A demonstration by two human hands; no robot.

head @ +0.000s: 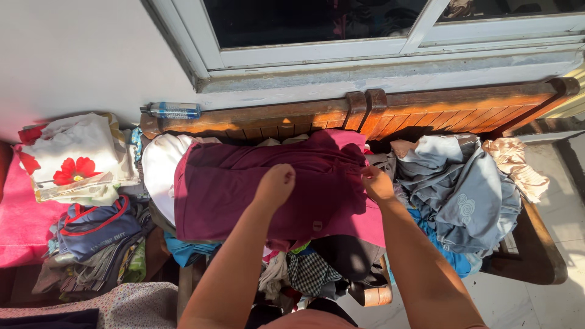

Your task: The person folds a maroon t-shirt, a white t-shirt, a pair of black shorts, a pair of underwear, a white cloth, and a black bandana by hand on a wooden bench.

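Note:
A maroon garment (231,189) lies spread flat on top of a heap of clothes on a wooden bench (426,113). My left hand (275,184) rests on its middle, fingers curled and pressing down on the cloth. At the garment's right edge, my right hand (376,183) pinches the fabric where a brighter pink side shows. A white cloth (159,163) peeks out from under the garment's left end.
A grey-blue bundle of clothes (463,195) and a beige cloth (515,164) lie to the right. To the left are a folded pile with a red-flower fabric (76,161), a navy garment (97,228) and pink cloth (21,213). A plastic bottle (173,110) sits on the bench back under a window (317,24).

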